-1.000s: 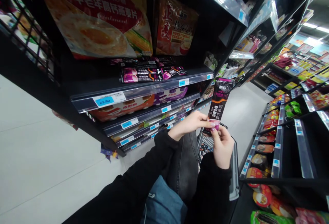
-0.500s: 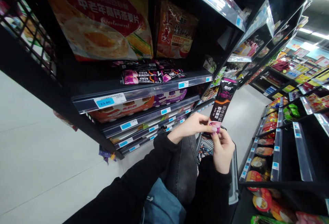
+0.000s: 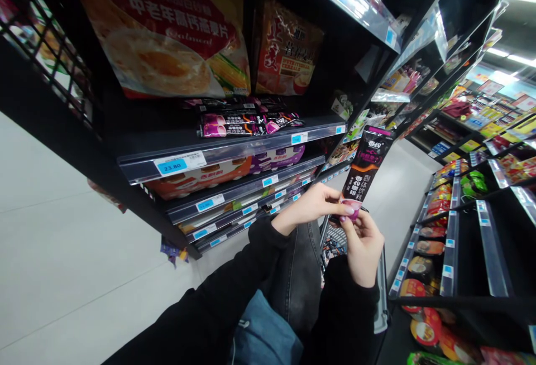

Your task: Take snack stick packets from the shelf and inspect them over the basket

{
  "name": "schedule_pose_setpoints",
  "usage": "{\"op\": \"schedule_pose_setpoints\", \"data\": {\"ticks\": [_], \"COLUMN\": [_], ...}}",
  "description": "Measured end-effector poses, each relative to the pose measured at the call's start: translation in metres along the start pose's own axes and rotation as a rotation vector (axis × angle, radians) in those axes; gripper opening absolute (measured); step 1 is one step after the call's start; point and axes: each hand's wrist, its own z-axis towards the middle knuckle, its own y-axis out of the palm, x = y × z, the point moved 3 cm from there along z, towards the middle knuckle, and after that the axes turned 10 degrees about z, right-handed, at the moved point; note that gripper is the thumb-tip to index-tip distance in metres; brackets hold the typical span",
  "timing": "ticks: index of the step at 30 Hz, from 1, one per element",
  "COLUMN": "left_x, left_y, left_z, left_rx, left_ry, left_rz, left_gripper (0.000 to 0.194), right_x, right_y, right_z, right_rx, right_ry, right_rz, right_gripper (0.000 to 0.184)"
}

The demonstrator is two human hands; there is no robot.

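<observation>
A black and purple drink powder sachet, long and narrow, stands tilted in front of me with its printed face toward the camera. My left hand pinches its lower end from the left, thumb across the front. On the right, my right hand is closed at the same bottom end, thumb tip touching it and fingers curled behind. Similar black and purple sachets lie in a loose pile on the shelf to the left, under a big oatmeal bag and a smaller cereal bag.
A shopping basket or cart is partly hidden behind my right arm, with packets inside. Price-tagged lower shelves run along the left. Another rack with noodle tubs and bags lines the right. Pale floor shows at left.
The sachet's printed face has turned slightly toward the camera, and its top has shifted a little right. The right hand moved slightly down and right; the left hand is nearly still.
</observation>
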Motion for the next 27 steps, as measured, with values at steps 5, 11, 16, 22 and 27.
{"op": "schedule_pose_setpoints", "data": {"ticks": [5,11,16,22,27], "left_x": [0.0006,0.0003,-0.002,-0.0035,-0.0037], "left_y": [-0.0022,-0.0023,-0.0018,-0.0014,-0.0017], "left_z": [0.0002,-0.0001,0.0002,0.0011,0.0012], "left_rx": [0.0,0.001,-0.01,-0.012,-0.004], "left_ry": [0.027,0.03,0.011,0.001,-0.006], "left_rz": [0.007,-0.004,-0.027,-0.055,-0.032], "left_gripper": [0.037,0.036,0.037,0.037,0.039], "right_x": [0.0014,0.0027,0.0024,0.0034,0.0042], "right_y": [0.0015,0.002,0.0022,0.0027,0.0031], "right_z": [0.0003,0.0,-0.0002,0.0,0.0002], "right_rx": [0.012,0.017,0.016,0.026,0.02], "right_ry": [0.016,0.023,0.019,0.035,0.03], "right_rz": [0.004,0.006,0.012,0.021,0.019], "right_gripper": [0.025,0.026,0.025,0.026,0.026]}}
